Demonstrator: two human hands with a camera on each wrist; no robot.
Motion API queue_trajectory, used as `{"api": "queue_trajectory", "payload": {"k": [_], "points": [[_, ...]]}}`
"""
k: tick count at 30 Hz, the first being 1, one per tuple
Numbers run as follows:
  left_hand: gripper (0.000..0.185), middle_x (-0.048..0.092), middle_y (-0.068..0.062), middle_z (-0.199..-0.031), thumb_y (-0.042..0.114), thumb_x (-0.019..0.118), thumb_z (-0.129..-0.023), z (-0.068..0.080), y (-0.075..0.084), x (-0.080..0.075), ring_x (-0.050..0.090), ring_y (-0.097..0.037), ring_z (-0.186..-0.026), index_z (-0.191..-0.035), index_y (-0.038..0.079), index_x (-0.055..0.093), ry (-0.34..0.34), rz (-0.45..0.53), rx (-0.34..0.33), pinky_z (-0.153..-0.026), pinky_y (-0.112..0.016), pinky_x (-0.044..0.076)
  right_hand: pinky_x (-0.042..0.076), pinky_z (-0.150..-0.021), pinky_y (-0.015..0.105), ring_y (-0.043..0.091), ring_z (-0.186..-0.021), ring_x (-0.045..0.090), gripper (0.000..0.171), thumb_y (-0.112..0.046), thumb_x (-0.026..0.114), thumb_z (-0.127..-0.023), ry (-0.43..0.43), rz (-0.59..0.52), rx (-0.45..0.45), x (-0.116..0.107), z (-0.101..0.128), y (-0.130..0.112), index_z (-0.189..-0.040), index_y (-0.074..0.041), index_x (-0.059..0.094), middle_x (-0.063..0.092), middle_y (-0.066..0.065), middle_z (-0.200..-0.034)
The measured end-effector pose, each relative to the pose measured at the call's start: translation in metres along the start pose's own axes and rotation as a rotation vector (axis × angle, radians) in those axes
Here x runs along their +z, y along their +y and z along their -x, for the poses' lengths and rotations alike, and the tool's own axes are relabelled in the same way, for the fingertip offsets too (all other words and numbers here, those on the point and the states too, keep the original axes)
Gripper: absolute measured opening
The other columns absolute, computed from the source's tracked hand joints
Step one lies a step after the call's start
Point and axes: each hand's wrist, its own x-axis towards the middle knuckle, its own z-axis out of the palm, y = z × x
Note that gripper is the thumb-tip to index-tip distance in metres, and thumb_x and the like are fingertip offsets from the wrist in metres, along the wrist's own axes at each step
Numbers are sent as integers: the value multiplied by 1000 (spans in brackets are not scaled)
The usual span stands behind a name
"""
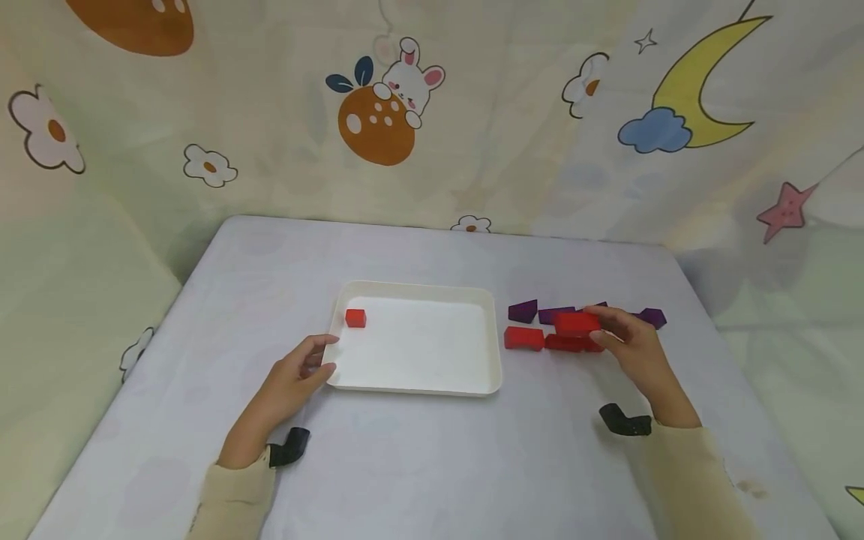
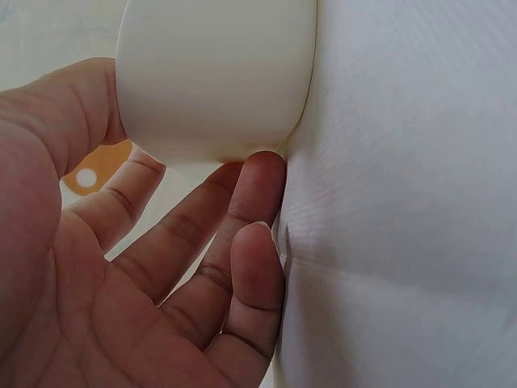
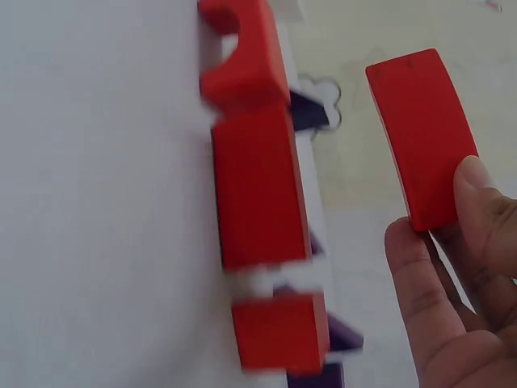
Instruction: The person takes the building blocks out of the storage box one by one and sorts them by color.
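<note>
My right hand pinches a red rectangular block between thumb and fingers, lifted above a row of red blocks. The right wrist view shows this held block with one end free, apart from an arch-shaped red block and plain red blocks. My left hand holds the left side of a white tray, thumb near its front corner. Up close, thumb and fingertips touch the tray's outer wall. Inside the tray, a small red block sits near the back left.
Several purple blocks form a row behind the red ones, right of the tray; my right hand partly covers both rows. A white cloth covers the table. Behind it hangs a patterned curtain.
</note>
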Motion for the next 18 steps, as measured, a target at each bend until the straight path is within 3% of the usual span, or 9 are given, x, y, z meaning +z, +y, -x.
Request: {"api": "queue_trajectory", "payload": {"k": [3, 6, 8, 11, 14, 16, 18], "points": [[48, 63, -25, -147, 16, 68, -106, 1, 1, -1, 62, -41, -130, -152, 14, 54, -3, -3, -3, -105, -55, 51, 47, -91, 5, -20, -113, 54, 42, 1, 71, -102, 25, 11, 1, -14, 5, 12, -143, 8, 62, 64, -21, -127], [48, 64, -25, -146, 16, 68, -106, 1, 1, -1, 63, -41, -129, -152, 14, 54, -4, -5, -4, -104, -54, 52, 48, -88, 5, -20, -109, 55, 42, 1, 69, -103, 38, 25, 24, -28, 8, 24, -143, 10, 60, 58, -31, -121], [48, 64, -25, -147, 17, 69, -106, 2, 1, -1, 63, -41, -129, -152, 14, 54, -5, -7, -5, -104, -54, 52, 48, -86, 5, -22, -106, 54, 42, -2, 68, -105, 38, 53, 51, -35, 10, 30, -144, 9, 59, 62, -23, -123], [48, 63, -25, -147, 18, 69, -106, 1, 0, 0, 62, -42, -129, -152, 15, 54, -9, -4, -8, -104, -55, 52, 47, -85, 4, -19, -106, 53, 42, -7, 66, -107, 27, 109, 97, -44, 12, 40, -146, 8, 58, 68, 8, -134], [48, 63, -25, -147, 18, 69, -106, 1, -1, 0, 62, -42, -129, -152, 15, 54, -10, -2, -9, -104, -55, 52, 47, -84, 3, 5, -115, 63, 43, -10, 64, -109, 9, 143, 152, -50, 13, 48, -148, 6, 56, 58, 34, -145], [48, 63, -25, -147, 18, 69, -106, 1, -1, 0, 62, -41, -129, -152, 15, 54, -8, 0, -7, -105, -55, 52, 47, -84, 3, 21, -119, 64, 44, -11, 63, -110, 4, 148, 180, -52, 14, 53, -150, 6, 55, 56, 36, -147], [48, 64, -25, -146, 18, 69, -106, 1, -1, 0, 63, -41, -129, -152, 15, 54, -6, -3, -3, -104, -54, 52, 46, -84, 3, 17, -119, 64, 44, -10, 63, -110, 10, 141, 189, -54, 15, 58, -149, 8, 54, 55, 39, -147]]}}
